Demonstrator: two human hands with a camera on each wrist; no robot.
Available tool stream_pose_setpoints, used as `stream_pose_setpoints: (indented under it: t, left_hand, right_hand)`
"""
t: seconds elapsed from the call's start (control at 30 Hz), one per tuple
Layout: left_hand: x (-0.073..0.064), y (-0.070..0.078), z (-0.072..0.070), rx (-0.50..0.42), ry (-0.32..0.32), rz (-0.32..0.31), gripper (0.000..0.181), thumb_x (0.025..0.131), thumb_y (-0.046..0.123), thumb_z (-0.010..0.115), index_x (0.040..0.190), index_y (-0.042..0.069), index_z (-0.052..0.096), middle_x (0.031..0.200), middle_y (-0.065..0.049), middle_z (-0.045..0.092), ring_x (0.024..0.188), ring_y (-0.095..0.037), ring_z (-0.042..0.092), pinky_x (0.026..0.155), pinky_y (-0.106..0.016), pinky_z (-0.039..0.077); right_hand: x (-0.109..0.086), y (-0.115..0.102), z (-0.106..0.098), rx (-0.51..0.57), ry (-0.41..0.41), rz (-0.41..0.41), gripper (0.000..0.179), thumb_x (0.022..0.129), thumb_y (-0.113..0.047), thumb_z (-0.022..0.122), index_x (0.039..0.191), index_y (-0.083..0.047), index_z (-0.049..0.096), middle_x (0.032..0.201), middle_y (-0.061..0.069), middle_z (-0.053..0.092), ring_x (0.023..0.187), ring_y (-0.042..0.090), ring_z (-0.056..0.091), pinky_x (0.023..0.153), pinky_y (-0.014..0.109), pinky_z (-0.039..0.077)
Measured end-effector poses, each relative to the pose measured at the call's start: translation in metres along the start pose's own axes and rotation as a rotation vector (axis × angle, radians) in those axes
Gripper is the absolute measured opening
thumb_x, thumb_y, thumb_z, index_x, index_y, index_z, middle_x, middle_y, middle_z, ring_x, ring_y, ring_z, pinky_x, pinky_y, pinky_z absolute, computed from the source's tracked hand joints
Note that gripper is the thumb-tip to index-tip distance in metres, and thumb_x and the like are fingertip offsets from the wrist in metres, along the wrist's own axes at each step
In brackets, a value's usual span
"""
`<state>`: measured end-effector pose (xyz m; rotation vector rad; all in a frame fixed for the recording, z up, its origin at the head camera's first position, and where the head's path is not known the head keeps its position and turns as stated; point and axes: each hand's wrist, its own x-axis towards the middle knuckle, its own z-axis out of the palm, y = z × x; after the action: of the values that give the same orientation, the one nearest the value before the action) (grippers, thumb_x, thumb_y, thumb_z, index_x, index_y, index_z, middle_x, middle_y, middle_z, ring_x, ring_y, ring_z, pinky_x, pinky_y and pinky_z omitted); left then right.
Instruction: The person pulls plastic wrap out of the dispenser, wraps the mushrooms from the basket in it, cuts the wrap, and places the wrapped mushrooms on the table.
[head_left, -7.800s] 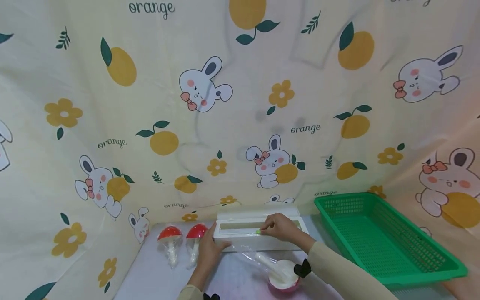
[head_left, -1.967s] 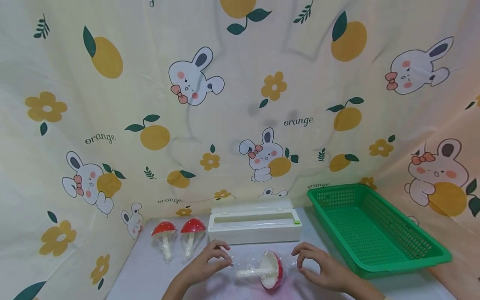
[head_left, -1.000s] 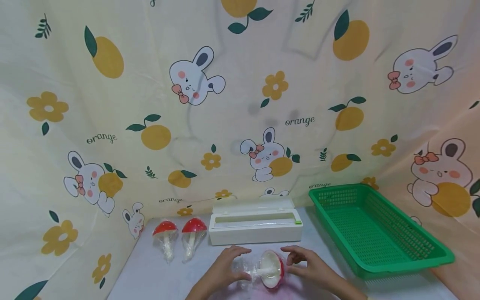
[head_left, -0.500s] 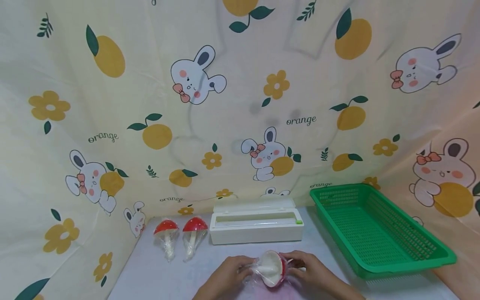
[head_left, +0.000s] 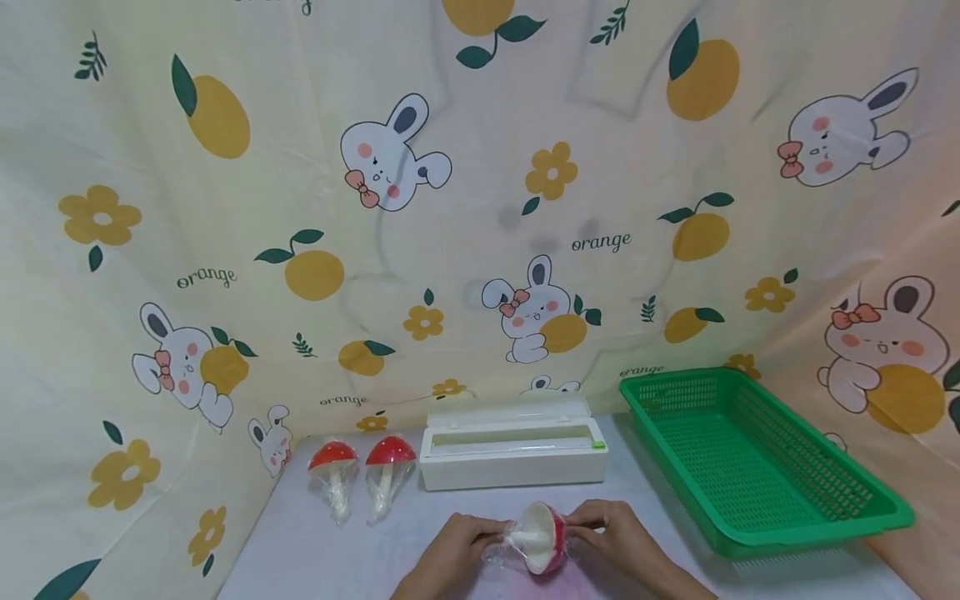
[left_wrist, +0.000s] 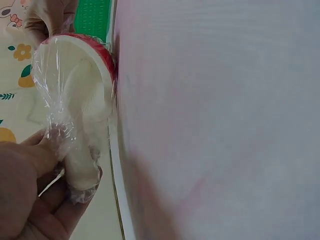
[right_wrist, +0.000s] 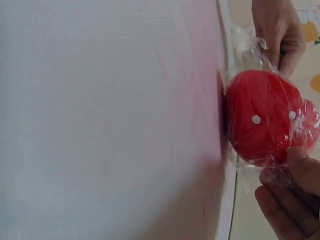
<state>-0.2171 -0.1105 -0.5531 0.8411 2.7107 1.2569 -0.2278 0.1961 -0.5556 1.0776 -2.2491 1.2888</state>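
Note:
A toy mushroom (head_left: 546, 537) with a red, white-dotted cap and a white stem lies on its side at the table's front, cap to the right. Clear cling film (left_wrist: 57, 90) is wrapped about it. At the stem side my left hand (head_left: 456, 550) pinches the film, its other fingers under the stem end in the left wrist view. My right hand (head_left: 626, 542) pinches film at the top of the cap; in the right wrist view the thumb (right_wrist: 302, 167) presses on the red cap's edge. Behind stands a white cling film dispenser (head_left: 513, 473), lid raised, with a green slider cutter (head_left: 597, 445) at its right end.
Two more film-wrapped toy mushrooms, a left one (head_left: 335, 479) and a right one (head_left: 388, 475), lie on the white table (head_left: 300, 558) left of the dispenser. A green plastic basket (head_left: 817, 546) stands at the right. A printed cloth (head_left: 465, 233) hangs behind.
Earlier the hands pulled the slider along the dispenser; then they stood apart beside the mushroom on its film. Both hands have come inward, gathering the film around stem and cap.

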Motion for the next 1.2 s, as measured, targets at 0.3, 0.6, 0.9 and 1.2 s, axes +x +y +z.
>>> stream_pose_setpoints:
  t: [0.3,0.6,0.9,1.2]
  left_hand:
    - [0.000,0.000,-0.003,0.166,0.122,0.062,0.026,0.097,0.011,0.079,0.119,0.024,0.072,0.119,0.009,0.072,0.112,-0.012,0.068,0.097,-0.038,0.058]
    - [-0.005,0.002,-0.014,0.242,0.017,0.118,0.021,0.096,0.034,0.082,0.116,0.031,0.075,0.121,0.017,0.069,0.118,-0.008,0.064,0.104,-0.039,0.055]
    - [0.001,0.005,-0.011,0.257,-0.026,0.035,0.036,0.087,0.024,0.091,0.118,0.028,0.073,0.120,0.016,0.069,0.115,-0.006,0.065,0.101,-0.035,0.056]
    - [0.006,0.001,-0.009,0.152,0.112,0.071,0.016,0.093,0.014,0.084,0.108,0.018,0.079,0.101,0.007,0.081,0.090,0.002,0.069,0.079,-0.024,0.059]
  right_hand:
    - [0.001,-0.011,0.001,0.012,-0.048,0.232,0.021,0.099,-0.011,0.079,0.119,-0.007,0.077,0.108,0.006,0.078,0.089,0.007,0.072,0.073,0.028,0.063]
    - [-0.011,-0.009,-0.003,0.032,-0.110,0.176,0.040,0.099,-0.021,0.080,0.136,-0.012,0.068,0.127,0.010,0.072,0.104,0.019,0.073,0.081,0.035,0.064]
    - [-0.003,0.000,-0.002,-0.006,-0.167,0.333,0.046,0.100,-0.031,0.078,0.142,-0.017,0.067,0.135,0.009,0.073,0.120,0.025,0.070,0.090,0.038,0.062]
    - [0.005,0.006,0.005,0.265,-0.032,0.392,0.035,0.095,-0.007,0.080,0.126,0.009,0.073,0.112,0.026,0.077,0.082,0.015,0.079,0.073,0.032,0.065]
